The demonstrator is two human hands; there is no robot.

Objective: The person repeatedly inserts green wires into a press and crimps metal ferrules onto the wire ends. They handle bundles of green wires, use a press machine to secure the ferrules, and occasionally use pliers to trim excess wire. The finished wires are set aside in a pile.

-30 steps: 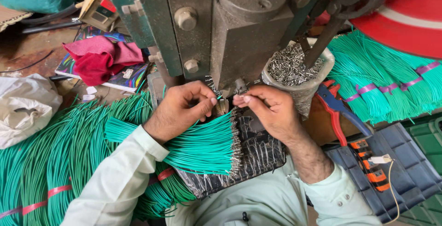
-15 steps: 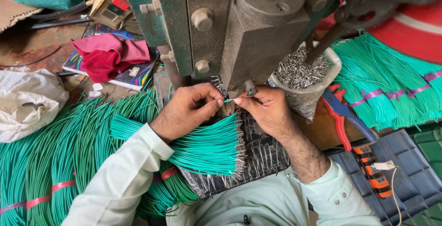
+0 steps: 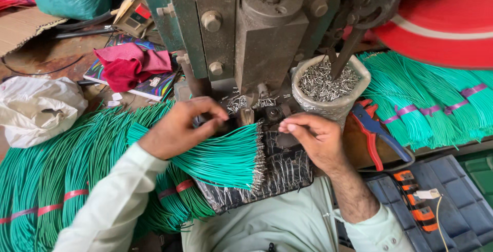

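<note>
We have both hands right under the grey press machine, so pinched fingertips are the main risk: they sit just below the ram, and any slip upward puts them in its path. Left hand is pinched narrow, fingertips closed near the die; whether it grips a single wire we cannot tell. It rests on the fanned bundle of green wires, which lies below the press with its metal-tipped ends pointing right. Right hand is also pinched, thumb and forefinger together just below the press; what they hold is too small to see.

Second risk: the fan could slide off the dark pad it lies on if the left hand lifts, scattering the ends. Third: an elbow could tip the container of small metal terminals standing right of the press.

The wires look thin, flexible and evenly cut, each tipped with a silver terminal; more banded green bundles lie further right of the press.
</note>
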